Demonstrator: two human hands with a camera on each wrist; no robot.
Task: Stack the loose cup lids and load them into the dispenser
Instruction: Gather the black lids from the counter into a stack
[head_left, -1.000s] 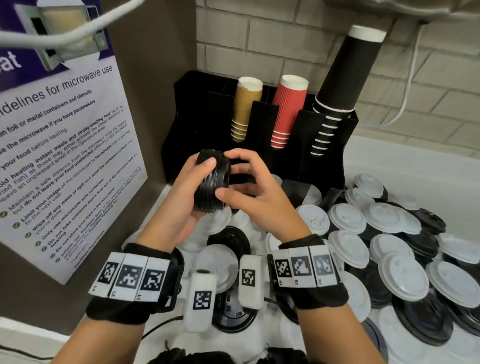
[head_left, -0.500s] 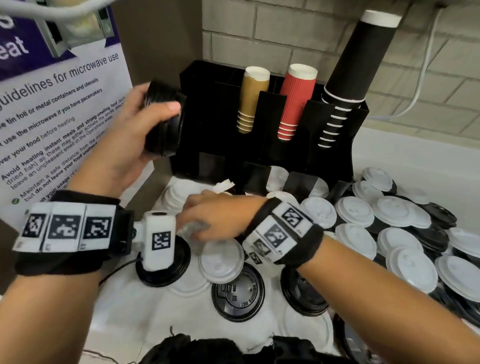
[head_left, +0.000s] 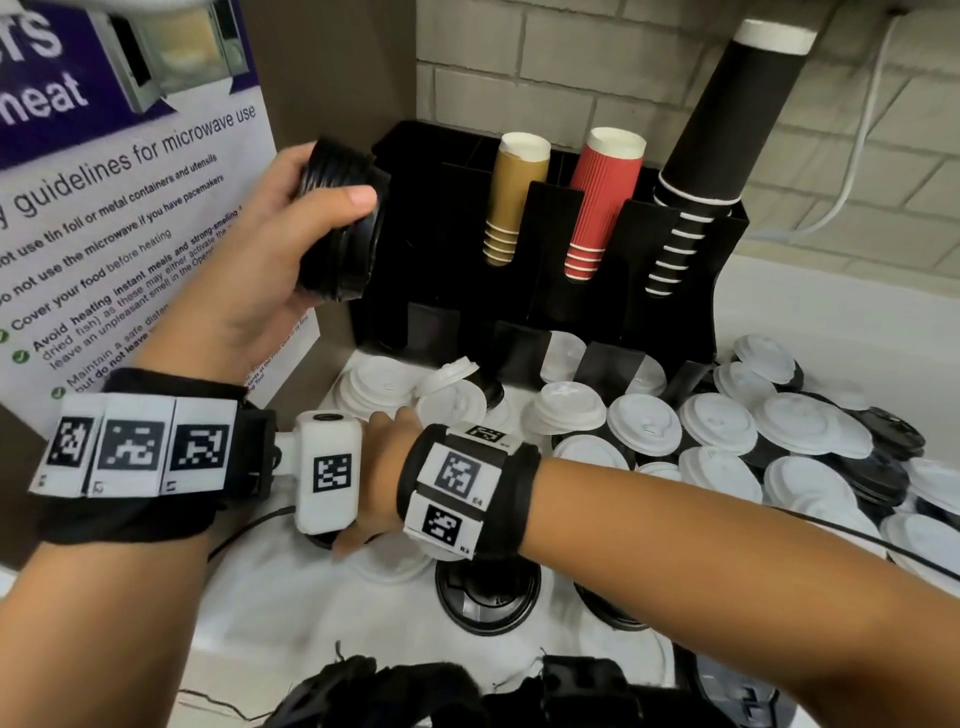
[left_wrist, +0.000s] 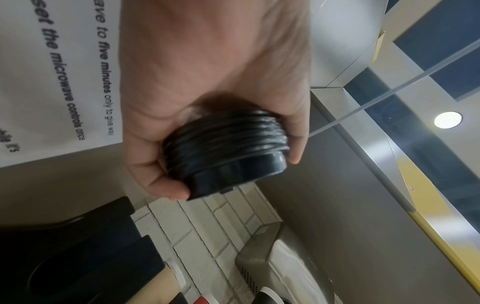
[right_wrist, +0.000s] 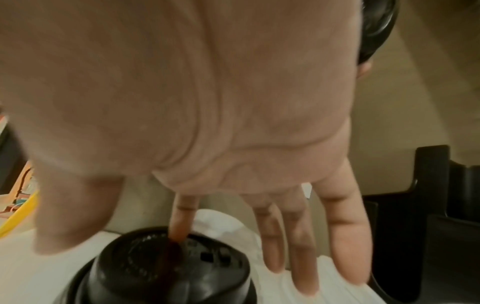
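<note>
Right hand (head_left: 371, 483) lower, onto black lid (right_wrist: 166, 267)

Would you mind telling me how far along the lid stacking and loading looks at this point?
Done: a short stack of black lids is nested together, and the left hand grips it beside the dispenser. In hand: the right hand, fingers straight, reaches down to a loose black lid. Left: many white lids and black lids lie scattered on the counter, so most of the job remains.

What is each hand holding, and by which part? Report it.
Left hand grips the stack of black lids around its ribbed side. Right hand holds nothing.
</note>
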